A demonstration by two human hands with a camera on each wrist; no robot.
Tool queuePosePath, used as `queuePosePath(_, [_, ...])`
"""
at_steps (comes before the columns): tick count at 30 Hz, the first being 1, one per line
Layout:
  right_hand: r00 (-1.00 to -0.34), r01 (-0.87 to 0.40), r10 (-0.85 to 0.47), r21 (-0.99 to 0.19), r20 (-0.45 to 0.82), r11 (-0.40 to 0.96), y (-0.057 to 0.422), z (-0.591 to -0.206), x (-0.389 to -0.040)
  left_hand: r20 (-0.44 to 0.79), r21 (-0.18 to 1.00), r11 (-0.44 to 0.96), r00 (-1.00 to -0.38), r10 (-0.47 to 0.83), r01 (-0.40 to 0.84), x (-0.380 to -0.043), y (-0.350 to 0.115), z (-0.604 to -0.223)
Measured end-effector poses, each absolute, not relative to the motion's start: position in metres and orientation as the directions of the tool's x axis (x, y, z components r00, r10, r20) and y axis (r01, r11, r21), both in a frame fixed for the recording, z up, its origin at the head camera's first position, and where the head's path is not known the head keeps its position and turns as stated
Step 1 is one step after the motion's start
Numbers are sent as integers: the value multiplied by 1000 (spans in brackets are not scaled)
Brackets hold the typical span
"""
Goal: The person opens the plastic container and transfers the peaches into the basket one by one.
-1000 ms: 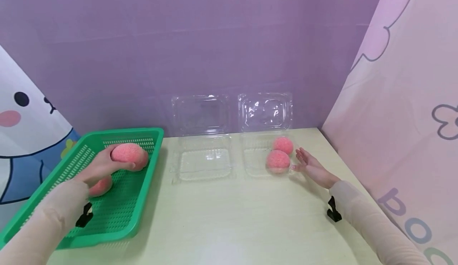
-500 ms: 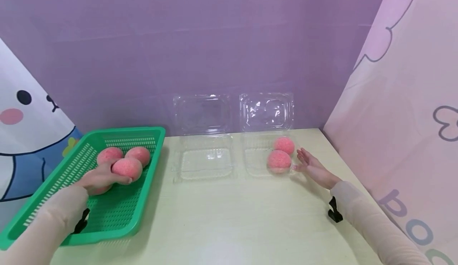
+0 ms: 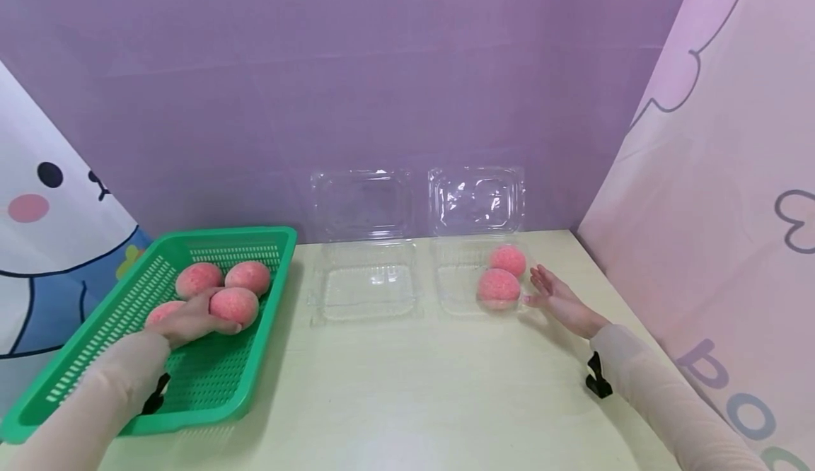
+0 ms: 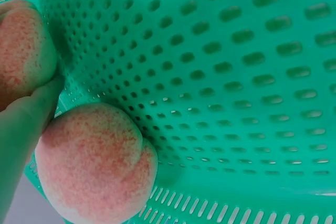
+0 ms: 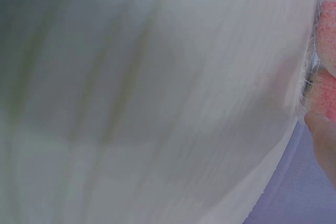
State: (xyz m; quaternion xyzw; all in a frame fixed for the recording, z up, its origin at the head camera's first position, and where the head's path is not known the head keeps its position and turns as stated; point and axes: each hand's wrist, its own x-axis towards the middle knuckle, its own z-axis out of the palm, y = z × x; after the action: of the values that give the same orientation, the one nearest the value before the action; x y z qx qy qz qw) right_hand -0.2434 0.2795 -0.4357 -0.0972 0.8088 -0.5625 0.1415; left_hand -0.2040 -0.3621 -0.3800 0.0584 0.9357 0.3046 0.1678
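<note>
In the head view my left hand (image 3: pixel 191 319) reaches into the green basket (image 3: pixel 264 347), thumb and fingers curved around a pink peach (image 3: pixel 234 307). Two more peaches lie just behind it, a left one (image 3: pixel 199 280) and a right one (image 3: pixel 248 277); another peach (image 3: pixel 164 311) is partly hidden by the hand. My right hand (image 3: pixel 560 305) has its fingers extended beside the right clear plastic container (image 3: pixel 455 294). That container holds a front peach (image 3: pixel 499 289) and a back peach (image 3: pixel 508 260). In the right wrist view a finger (image 5: pixel 321 135) is close to the container's edge.
Left of the filled container stands a second clear plastic container (image 3: pixel 366 294) with its lid (image 3: pixel 363 204) raised. The right container's lid (image 3: pixel 477 201) is raised too. A purple curtain (image 3: pixel 407 89) backs the pale table (image 3: pixel 395 386), and a pink printed cloth (image 3: pixel 719 195) borders its right side.
My left hand has lowered the peach it holds toward the front of the basket, and the peaches behind have come into view. The right hand stays beside the container.
</note>
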Motion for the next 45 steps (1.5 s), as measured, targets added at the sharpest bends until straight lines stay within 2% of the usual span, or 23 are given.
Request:
queuePosePath(7, [-941, 4, -315, -938, -121, 347, 280, -435, -244, -250, 608, 793, -938, 242, 43, -207, -360, -385])
queuePosePath(17, [-941, -2, -319, -942, -112, 337, 280, -438, -245, -306, 586, 811, -926, 220, -1, -206, -363, -386])
queuePosePath(27, [-942, 4, -314, -939, -119, 344, 279, -436, -244, -250, 598, 800, -936, 247, 51, -207, -362, -388])
queuePosePath(45, [-939, 3, -319, -931, -128, 366, 280, -438, -245, -320, 575, 818, -919, 230, 5, -208, -366, -383])
